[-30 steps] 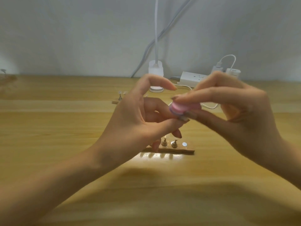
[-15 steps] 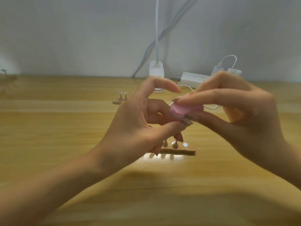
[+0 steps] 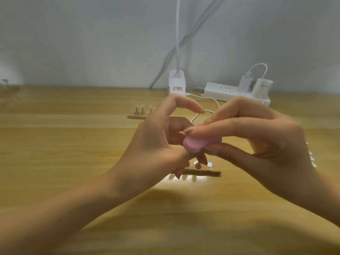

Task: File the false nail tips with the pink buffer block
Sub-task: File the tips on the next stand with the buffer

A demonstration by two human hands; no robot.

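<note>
Power strip (image 3: 226,91) stands at the table's (image 3: 73,144) far edge; a wooden stand (image 3: 206,173) lies half hidden under the hands. Right hand (image 3: 257,144) pinches the pink buffer block (image 3: 196,143) between thumb and fingers, against the left hand's (image 3: 156,144) curled fingers, whose hold cannot be told

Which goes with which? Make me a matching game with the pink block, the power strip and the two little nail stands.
1 pink buffer block
2 power strip
3 far nail stand
4 near nail stand

a at the back, chargers plugged in
b pinched by the right hand
c shows bare metal pegs below the left hand
d shows three clear nail tips

Pairs: 1-b, 2-a, 3-d, 4-c
</note>
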